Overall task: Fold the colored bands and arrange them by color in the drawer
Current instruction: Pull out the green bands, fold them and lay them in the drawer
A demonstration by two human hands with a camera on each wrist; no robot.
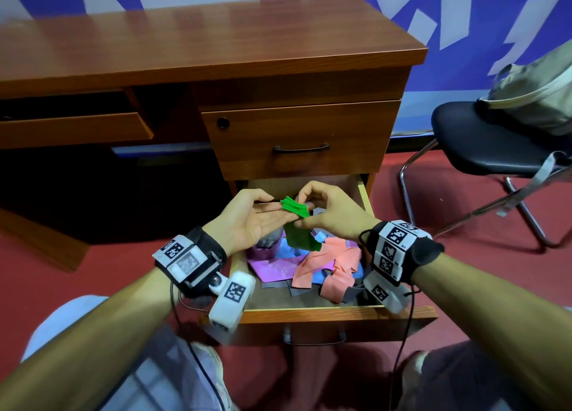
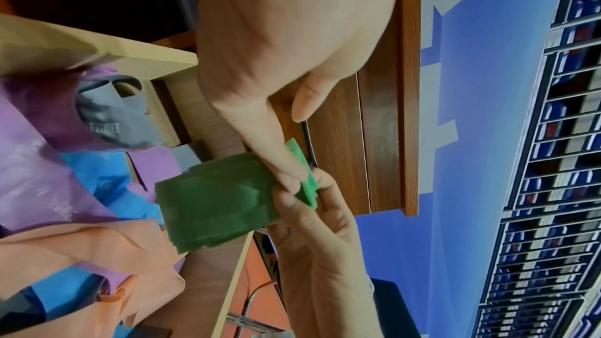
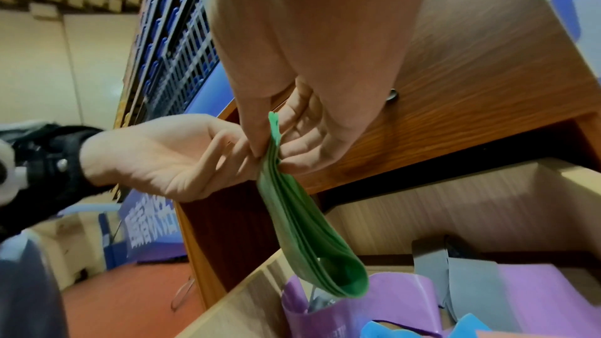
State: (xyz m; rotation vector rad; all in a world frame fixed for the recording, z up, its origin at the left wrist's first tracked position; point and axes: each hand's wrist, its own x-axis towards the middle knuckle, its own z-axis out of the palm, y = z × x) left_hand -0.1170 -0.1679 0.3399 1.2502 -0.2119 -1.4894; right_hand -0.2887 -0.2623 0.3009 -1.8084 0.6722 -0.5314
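Observation:
A green band, folded into several layers, hangs over the open drawer. My right hand pinches its top edge between thumb and fingers. My left hand lies palm up with straight fingers touching the same top edge, thumb apart. In the left wrist view the left fingers press on the green band. The right wrist view has the green band dangling as a loop. Loose salmon, purple, blue and grey bands lie jumbled in the drawer.
Above the open drawer is a closed drawer with a dark handle, under the wooden desk top. A black chair carrying a bag stands to the right on the red floor. My knees are close below the drawer front.

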